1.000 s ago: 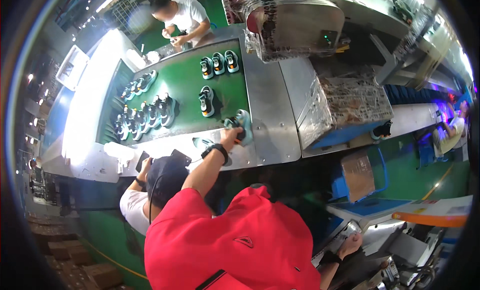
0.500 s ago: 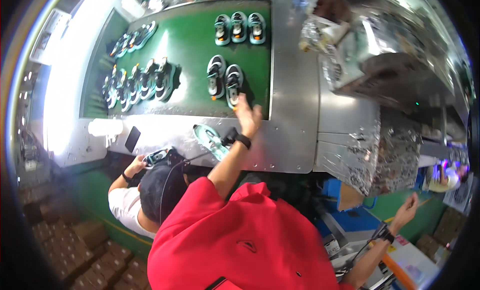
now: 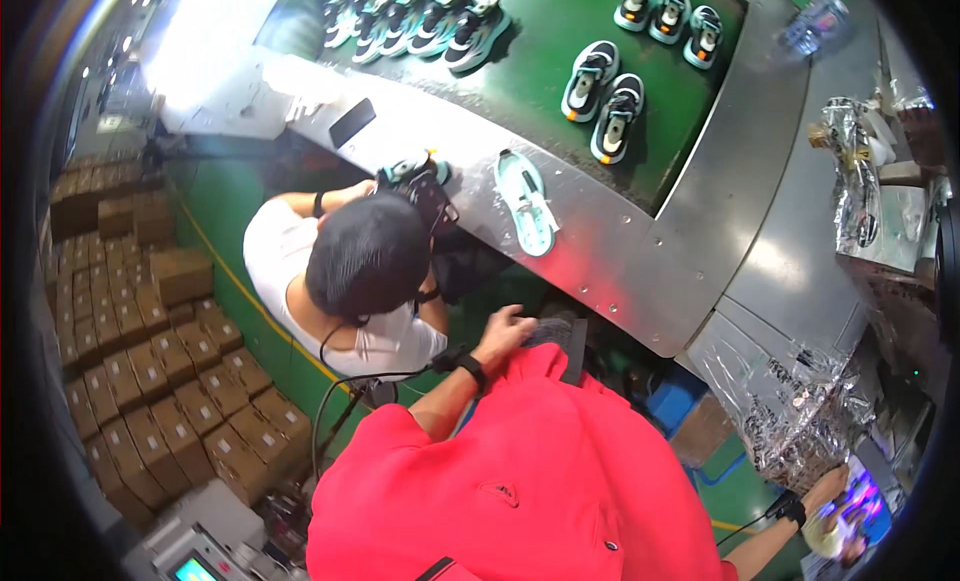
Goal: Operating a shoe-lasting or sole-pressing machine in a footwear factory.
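My left hand (image 3: 505, 339) is in front of my red shirt, below the metal table edge, fingers loosely apart and holding nothing. Far to the right, my right hand (image 3: 828, 484) reaches beside a crumpled silver film covering (image 3: 785, 421) and a brightly lit purple display (image 3: 865, 511); its fingers are too small to make out. On the metal rim lies a mint-green shoe piece (image 3: 525, 203). Beyond it, two black-and-white sneakers (image 3: 617, 119) stand on the green belt (image 3: 540, 106). A co-worker in white (image 3: 300, 311) bends over a dark and mint shoe (image 3: 413, 168) at the left.
More sneakers stand in rows on the belt, one row at the left (image 3: 430, 26) and three at the right (image 3: 670, 16). A dark flat phone-like object (image 3: 352, 123) and a plastic bottle (image 3: 815, 26) lie on the metal. Stacked cartons (image 3: 150, 371) fill the floor at left.
My left hand has drawn back from the sneaker on the belt to my body. My view has swung left and lower. The two near sneakers stay standing on the belt.
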The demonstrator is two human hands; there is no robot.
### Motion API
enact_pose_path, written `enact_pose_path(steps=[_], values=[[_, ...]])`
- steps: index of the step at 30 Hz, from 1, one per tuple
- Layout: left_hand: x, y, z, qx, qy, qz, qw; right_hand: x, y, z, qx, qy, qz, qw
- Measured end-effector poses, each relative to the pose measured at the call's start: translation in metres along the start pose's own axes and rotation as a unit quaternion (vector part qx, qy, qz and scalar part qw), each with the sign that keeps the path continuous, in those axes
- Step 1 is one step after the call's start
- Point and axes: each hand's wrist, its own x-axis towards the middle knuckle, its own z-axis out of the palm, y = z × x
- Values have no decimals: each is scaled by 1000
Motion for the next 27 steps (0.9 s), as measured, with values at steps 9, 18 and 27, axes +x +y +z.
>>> enact_pose_path(steps=[9,18,27], values=[[-21,-57,-61,125,180,84,972,9,1,11,87,-2,-49,995],[-86,50,139,-106,-268,63,956,3,-34,19,94,-6,-81,992],[-117,40,167,-92,-288,104,948,19,-30,19,45,6,-75,996]])
